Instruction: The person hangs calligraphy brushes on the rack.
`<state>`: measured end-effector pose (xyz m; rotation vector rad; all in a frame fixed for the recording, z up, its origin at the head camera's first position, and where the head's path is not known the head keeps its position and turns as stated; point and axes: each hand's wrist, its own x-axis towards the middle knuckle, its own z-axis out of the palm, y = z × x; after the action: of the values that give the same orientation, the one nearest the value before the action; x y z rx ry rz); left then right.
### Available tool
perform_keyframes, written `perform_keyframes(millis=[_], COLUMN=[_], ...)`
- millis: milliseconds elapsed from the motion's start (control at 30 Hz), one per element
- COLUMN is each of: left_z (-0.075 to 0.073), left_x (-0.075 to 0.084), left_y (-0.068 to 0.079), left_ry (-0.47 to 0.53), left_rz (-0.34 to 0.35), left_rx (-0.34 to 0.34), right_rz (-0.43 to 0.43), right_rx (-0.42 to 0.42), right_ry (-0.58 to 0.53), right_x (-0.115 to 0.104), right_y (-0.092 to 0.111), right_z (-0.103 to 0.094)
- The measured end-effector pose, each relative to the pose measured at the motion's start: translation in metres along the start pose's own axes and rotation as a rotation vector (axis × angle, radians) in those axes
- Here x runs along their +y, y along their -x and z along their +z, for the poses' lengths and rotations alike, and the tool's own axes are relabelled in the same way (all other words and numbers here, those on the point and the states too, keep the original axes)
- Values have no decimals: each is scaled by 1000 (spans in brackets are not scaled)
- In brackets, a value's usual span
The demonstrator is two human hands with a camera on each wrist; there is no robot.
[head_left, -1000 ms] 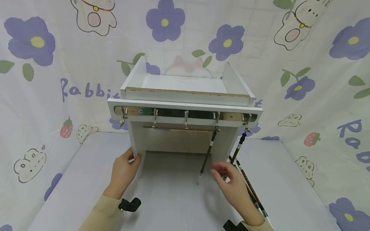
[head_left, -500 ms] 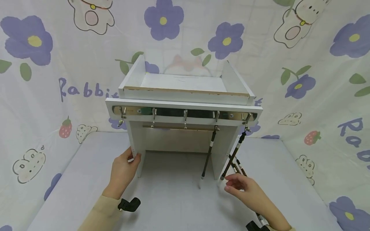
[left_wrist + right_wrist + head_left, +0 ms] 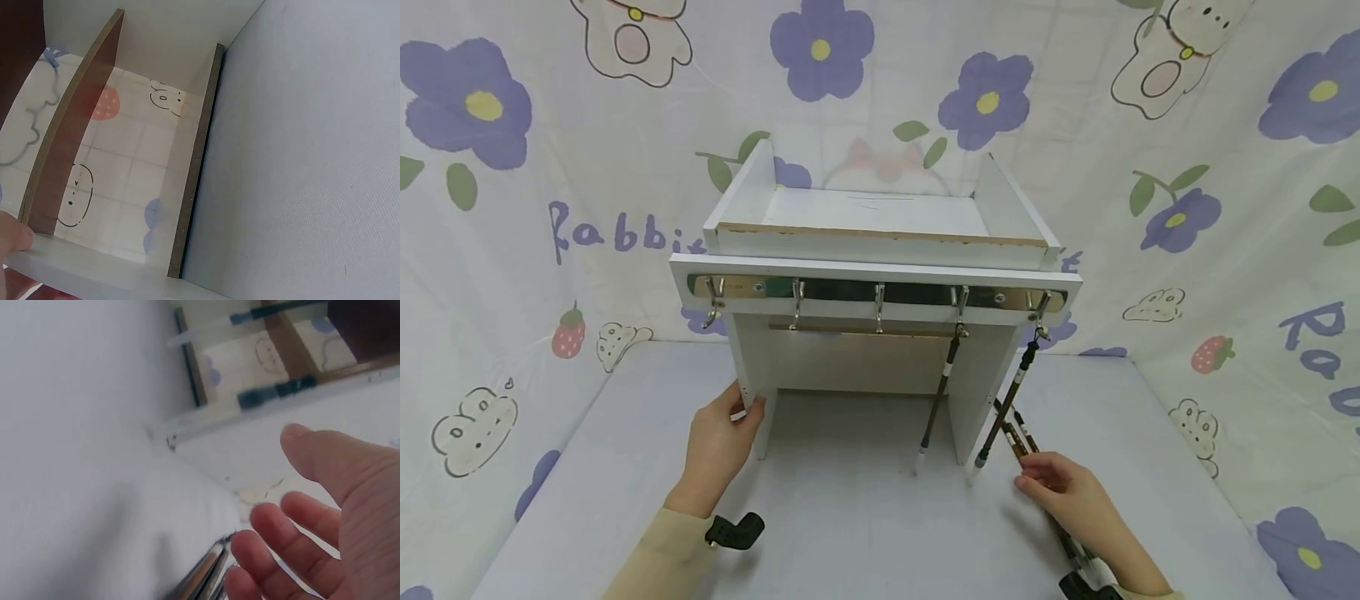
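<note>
My left hand grips the left side panel of a small white wooden rack, with its thumb on the inner side. Two dark calligraphy brushes with clear caps hang tip-down from the rack's two rightmost hooks: one brush is further in, the other brush slants at the right end. My right hand is right of them, over several brushes lying on the table. In the right wrist view its fingers are loosely bent and the thumb is spread, with nothing between them.
A metal hook rail runs along the rack's front, its three left hooks bare. Above it sits an open-topped tray section. Patterned cloth hangs behind and at both sides of the white table.
My right hand has moved right, away from the hanging brushes to the lying ones. The hanging brushes have swung slightly. My left hand keeps its grip on the side panel.
</note>
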<state>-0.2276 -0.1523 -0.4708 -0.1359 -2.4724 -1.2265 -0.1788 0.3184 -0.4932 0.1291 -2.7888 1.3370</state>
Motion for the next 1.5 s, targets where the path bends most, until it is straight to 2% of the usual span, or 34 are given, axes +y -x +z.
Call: perform_keyframes(millis=[133,300,667,1067,1333,1500], left_z=[0,0,2,1,1,0], left_x=[0,0,-1,1,1,2], left_y=[0,0,0,1,0,0], left_ry=[-3,-7,-6,-8,9,12], left_rz=[4,16,29,36,-18,-23], left_rx=[4,14,18,27,-11,-14], right_rz=[25,128,288,324,299,299], right_rx=[75,128,92,106,136,126], right_ry=[61,73,59,25,52,57], right_x=[9,18,41,60,61,62], right_y=[-4,-8,-22,-28,-24,-20], right_z=[-5,-11,-12,-4,0,-1])
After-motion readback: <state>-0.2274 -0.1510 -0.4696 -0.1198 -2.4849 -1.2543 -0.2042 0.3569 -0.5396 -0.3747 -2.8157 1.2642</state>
